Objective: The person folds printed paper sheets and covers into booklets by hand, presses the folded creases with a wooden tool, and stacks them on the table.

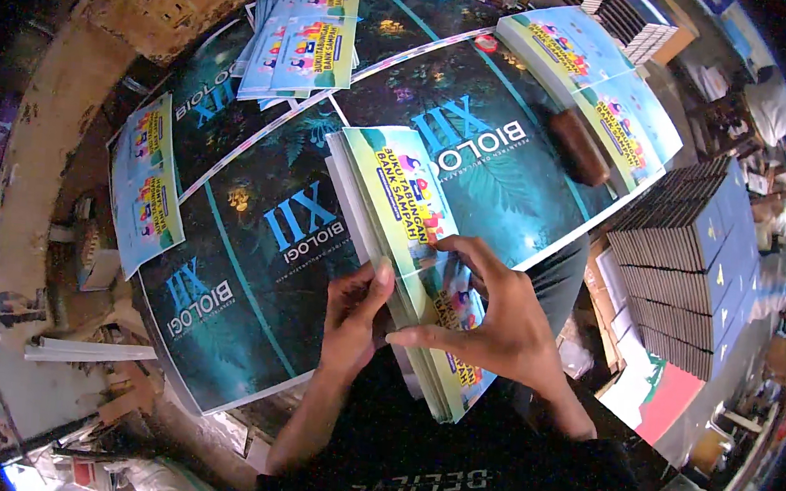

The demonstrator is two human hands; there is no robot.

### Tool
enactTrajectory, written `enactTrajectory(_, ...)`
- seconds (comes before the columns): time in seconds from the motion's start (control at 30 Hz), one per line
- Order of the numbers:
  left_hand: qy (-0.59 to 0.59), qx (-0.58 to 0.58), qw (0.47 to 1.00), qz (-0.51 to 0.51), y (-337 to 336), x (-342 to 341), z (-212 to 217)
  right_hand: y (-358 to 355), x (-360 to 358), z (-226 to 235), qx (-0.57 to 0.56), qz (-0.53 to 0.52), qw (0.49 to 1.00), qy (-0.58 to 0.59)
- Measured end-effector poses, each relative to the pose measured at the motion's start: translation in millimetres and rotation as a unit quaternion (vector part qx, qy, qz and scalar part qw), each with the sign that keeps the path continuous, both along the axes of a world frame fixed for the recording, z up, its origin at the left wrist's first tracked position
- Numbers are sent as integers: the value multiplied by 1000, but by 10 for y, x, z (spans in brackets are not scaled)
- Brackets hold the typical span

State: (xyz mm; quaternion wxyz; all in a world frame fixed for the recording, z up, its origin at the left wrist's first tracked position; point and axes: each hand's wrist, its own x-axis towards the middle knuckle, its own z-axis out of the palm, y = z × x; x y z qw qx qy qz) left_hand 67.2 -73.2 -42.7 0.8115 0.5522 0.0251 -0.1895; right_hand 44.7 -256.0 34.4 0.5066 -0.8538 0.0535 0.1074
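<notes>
A thick stack of printed covers (398, 177), light blue and green with yellow lettering, slants in front of my body over a dark printed sheet. At its left edge is my left hand (355, 316), thumb up along the edge and fingers curled in, partly hidden. My right hand (502, 323) spans the stack from the right, its index finger bent onto the top cover and its thumb at the left edge. Fine gaps show between the sheets along that side.
Dark printed sheets (288, 283) cover the table. More covers lie in a fanned pile (303, 40), a left pile (146, 184) and a right pile (599, 96). A brown oblong block (581, 148) rests beside the right pile. Tall stacks of bound books (687, 259) stand at right.
</notes>
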Motion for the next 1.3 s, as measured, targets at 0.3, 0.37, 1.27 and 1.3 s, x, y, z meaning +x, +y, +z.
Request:
enactTrajectory(0.3,-32,234,972,18,-19,64,166,-352,-148,-108,-1,-37,998,-41)
enactTrajectory(0.37,-82,252,964,13,-113,49,162,-293,-152,-36,-52,-30,998,-32)
enactTrajectory(1.27,19,-382,909,166,1082,-313,-542,278,1170,111,-54,23,943,-328)
enactTrajectory(1.3,10,-331,929,166,998,-285,-478,400,918,57,55,58,968,-238)
